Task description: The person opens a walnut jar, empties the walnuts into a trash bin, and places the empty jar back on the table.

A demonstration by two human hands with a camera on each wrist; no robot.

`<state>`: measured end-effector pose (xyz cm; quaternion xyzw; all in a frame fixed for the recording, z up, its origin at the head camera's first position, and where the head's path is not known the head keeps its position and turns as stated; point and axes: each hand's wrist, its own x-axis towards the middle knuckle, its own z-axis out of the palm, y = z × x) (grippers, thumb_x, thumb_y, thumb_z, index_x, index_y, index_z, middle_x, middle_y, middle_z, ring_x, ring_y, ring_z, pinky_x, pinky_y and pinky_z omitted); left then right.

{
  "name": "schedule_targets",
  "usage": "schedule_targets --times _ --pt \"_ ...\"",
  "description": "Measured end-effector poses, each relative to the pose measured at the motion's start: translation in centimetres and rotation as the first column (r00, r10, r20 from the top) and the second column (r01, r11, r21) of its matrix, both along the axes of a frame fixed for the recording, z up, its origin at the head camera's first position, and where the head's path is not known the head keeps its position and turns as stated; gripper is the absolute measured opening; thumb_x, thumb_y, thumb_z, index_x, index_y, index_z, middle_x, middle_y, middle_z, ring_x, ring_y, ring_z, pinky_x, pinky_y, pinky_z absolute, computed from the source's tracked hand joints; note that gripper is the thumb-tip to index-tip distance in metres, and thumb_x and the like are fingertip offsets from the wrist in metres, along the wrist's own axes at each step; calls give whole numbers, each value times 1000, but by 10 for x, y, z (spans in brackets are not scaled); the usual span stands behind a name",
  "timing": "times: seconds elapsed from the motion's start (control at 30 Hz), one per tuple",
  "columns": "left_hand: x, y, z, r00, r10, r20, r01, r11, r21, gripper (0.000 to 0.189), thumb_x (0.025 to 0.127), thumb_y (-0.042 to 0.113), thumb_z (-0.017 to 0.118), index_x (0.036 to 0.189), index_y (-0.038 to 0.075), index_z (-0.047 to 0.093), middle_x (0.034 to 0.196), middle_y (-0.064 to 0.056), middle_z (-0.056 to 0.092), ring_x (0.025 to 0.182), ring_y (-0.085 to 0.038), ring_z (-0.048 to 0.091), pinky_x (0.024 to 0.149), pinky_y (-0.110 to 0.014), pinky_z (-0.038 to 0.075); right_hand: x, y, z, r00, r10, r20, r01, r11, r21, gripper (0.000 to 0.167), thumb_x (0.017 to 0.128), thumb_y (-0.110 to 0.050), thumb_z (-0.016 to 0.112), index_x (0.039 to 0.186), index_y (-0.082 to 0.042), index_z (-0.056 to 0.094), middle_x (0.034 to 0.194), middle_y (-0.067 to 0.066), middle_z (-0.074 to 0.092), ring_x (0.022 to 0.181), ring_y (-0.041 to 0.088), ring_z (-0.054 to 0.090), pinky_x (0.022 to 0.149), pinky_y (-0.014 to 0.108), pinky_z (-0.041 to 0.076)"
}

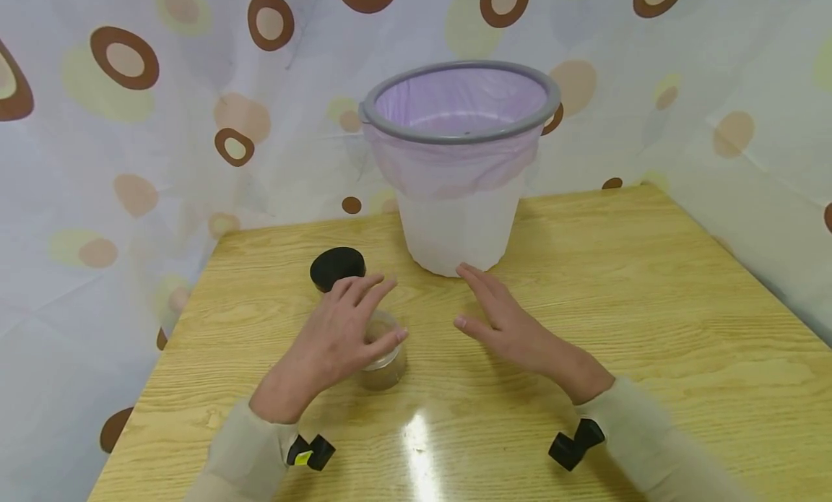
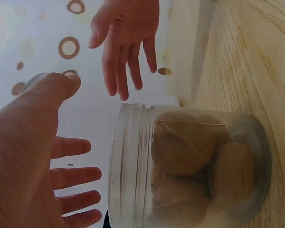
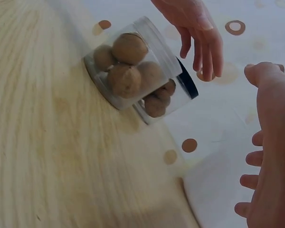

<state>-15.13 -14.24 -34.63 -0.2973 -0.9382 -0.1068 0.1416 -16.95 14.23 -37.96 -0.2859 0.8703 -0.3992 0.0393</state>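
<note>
A clear lidless jar (image 1: 383,372) stands upright on the table, holding several round brown nuts (image 3: 128,48). Over and beside it hovers my left hand (image 1: 338,339), fingers spread and nothing in its grasp; it partly hides the jar in the head view. The left wrist view has the fingers short of the jar's rim (image 2: 128,166). To the right of the jar, my right hand (image 1: 513,336) is held above the table with its fingers extended, holding nothing. Behind the left hand is a second clear jar (image 3: 173,102) with a black lid (image 1: 338,265) and similar nuts inside.
A white bucket (image 1: 461,227) with a grey rim (image 1: 455,137) and a lilac liner (image 1: 455,101) stands at the back of the wooden table (image 1: 650,307). Behind the table hangs a patterned cloth (image 1: 292,126) with brown rings and spots.
</note>
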Motion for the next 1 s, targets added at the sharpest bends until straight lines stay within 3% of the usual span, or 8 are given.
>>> schedule_targets --times 0.3,0.77,1.0 --pt "6 -4 -4 1000 14 8 -14 1000 12 62 92 53 63 138 13 56 135 -11 58 123 -33 53 103 -47 46 5 -27 -15 995 65 81 -59 996 -73 76 101 -39 54 160 -15 12 166 10 12 153 32 9 119 64 14" --pt "9 -4 -6 999 -6 32 6 1000 -2 60 89 53 67 133 12 60 127 -10 61 114 -30 56 97 -43 50 12 -61 -30 973 103 209 -95 994 -46 89 92 -46 66 160 -27 11 165 -4 13 153 19 12 121 54 19" --pt "11 -3 -5 1000 -14 26 14 1000 -2 58 89 51 67 131 11 61 125 -11 62 111 -30 57 93 -42 51 10 -77 -44 968 120 219 -107 992 -71 99 85 -53 72 159 -22 13 164 -2 17 152 18 18 121 51 24"
